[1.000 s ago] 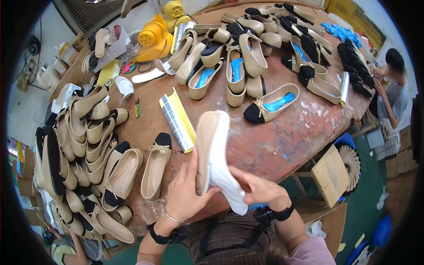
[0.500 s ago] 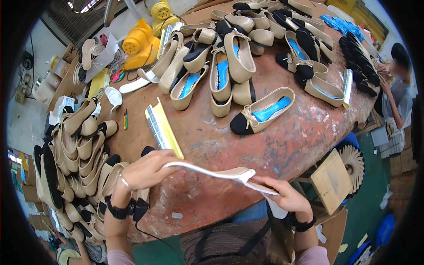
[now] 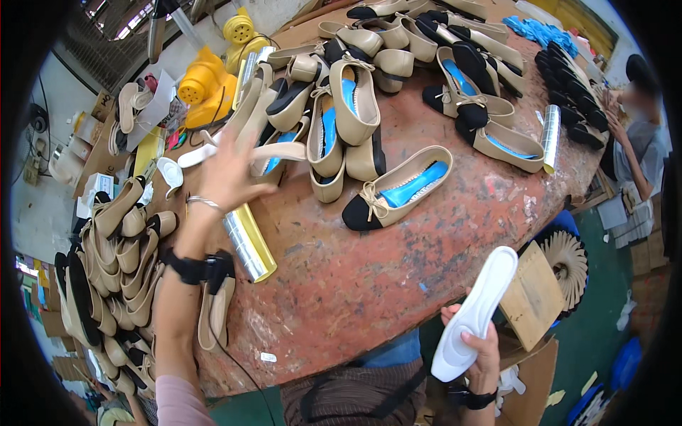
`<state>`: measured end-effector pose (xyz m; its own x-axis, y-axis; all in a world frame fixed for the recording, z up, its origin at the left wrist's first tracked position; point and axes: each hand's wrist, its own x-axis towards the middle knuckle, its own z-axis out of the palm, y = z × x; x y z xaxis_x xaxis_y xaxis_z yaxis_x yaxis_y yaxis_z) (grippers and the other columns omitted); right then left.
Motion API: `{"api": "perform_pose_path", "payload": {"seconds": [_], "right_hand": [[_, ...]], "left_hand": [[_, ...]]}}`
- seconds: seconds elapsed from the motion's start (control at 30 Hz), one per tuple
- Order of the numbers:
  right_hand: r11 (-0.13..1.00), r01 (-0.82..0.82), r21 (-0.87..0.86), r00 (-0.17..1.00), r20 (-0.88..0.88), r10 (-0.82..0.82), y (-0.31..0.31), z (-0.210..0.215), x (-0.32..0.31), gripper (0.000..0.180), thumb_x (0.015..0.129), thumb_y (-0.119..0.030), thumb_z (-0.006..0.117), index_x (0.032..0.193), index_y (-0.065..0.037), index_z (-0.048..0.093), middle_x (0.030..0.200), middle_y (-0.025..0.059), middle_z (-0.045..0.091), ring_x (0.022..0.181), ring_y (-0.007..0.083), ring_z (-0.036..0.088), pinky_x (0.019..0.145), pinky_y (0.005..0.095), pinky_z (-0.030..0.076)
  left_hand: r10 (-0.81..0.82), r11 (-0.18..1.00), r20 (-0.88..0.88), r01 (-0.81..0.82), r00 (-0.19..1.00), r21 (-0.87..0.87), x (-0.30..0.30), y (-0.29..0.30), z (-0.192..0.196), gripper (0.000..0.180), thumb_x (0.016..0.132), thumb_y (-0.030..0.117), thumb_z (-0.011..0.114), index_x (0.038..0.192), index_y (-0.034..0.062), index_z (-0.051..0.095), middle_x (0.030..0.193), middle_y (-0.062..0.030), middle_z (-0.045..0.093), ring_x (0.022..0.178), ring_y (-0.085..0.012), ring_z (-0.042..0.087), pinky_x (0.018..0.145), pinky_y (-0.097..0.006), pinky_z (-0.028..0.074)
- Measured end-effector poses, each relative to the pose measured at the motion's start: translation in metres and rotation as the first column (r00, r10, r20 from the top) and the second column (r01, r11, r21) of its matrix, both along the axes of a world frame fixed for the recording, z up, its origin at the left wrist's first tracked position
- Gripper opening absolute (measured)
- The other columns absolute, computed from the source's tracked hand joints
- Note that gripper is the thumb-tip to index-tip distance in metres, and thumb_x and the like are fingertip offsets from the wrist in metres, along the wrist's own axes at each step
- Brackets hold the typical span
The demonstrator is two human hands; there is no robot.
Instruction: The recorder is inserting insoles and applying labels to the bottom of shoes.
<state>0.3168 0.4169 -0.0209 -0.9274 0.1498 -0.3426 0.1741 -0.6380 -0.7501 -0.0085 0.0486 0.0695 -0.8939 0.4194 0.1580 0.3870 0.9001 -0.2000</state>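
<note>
My right hand (image 3: 472,348) grips a white insole (image 3: 479,305) at its wider lower part, raised in front of the table's near edge. My left hand (image 3: 231,174) reaches over the table with thumb and fingers apart, slightly blurred. A slim beige strip (image 3: 283,150), perhaps an insole, lies beside its fingers across a beige shoe. Beneath the wrist is a silver-and-yellow angled piece (image 3: 249,245). To the right stands a beige flat (image 3: 398,188) with black toe, bow and blue lining. Another white insole (image 3: 195,156) lies left of the left hand.
Beige-and-black flats (image 3: 355,99) pile up at the back of the worn red table (image 3: 341,284), with more shoes (image 3: 117,277) along the left. A yellow machine (image 3: 206,89) stands behind. A wooden board (image 3: 536,295) and a ribbed wheel (image 3: 565,266) are at right. A co-worker (image 3: 632,142) sits far right.
My hands have parted. The left has let go of the white insole and moved up toward the far shoes; the right has turned the insole upright and moved right. The beige strip now shows beside my left hand.
</note>
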Motion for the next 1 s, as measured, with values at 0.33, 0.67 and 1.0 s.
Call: {"api": "perform_pose_path", "payload": {"seconds": [0.33,0.67,1.0], "right_hand": [[0.96,-0.027,-0.28,0.992,0.111,0.06,-0.053,0.006,0.018,0.088,0.068,0.005,0.062,0.149,0.008,0.028,0.14,0.0294,0.05,0.129,0.0394,0.053,0.113,0.0509,0.042],[0.955,0.091,0.282,0.973,-0.231,-0.024,-0.051,0.021,-0.006,0.073,0.104,-0.056,0.038,0.149,0.001,0.034,0.118,0.0121,0.059,0.09,0.0191,0.057,0.077,0.0323,0.048],[0.02,0.158,0.987,0.516,-0.1,0.851,-0.186,0.028,-0.021,0.047,0.07,-0.011,0.076,0.117,-0.011,0.07,0.117,0.008,0.063,0.102,0.0277,0.056,0.089,0.0418,0.044]], "left_hand": [[-0.138,0.974,-0.093,0.152,0.986,0.17,-0.029,0.157,-0.034,0.031,0.079,0.031,0.078,0.1,0.01,0.071,0.099,-0.0121,0.068,0.101,-0.0289,0.063,0.081,-0.044,0.053],[-0.585,0.722,0.018,0.51,0.811,0.467,0.258,-0.044,0.011,0.021,0.073,0.013,0.083,0.075,0.0084,0.063,0.066,-0.0019,0.049,0.066,-0.021,0.055,0.061,-0.034,0.051],[0.052,0.903,0.284,-0.167,0.957,0.396,0.409,-0.114,-0.101,0.027,0.072,0.022,0.085,0.089,0.0089,0.069,0.157,-0.0221,0.034,0.145,-0.0474,0.028,0.116,-0.055,0.03]]}}
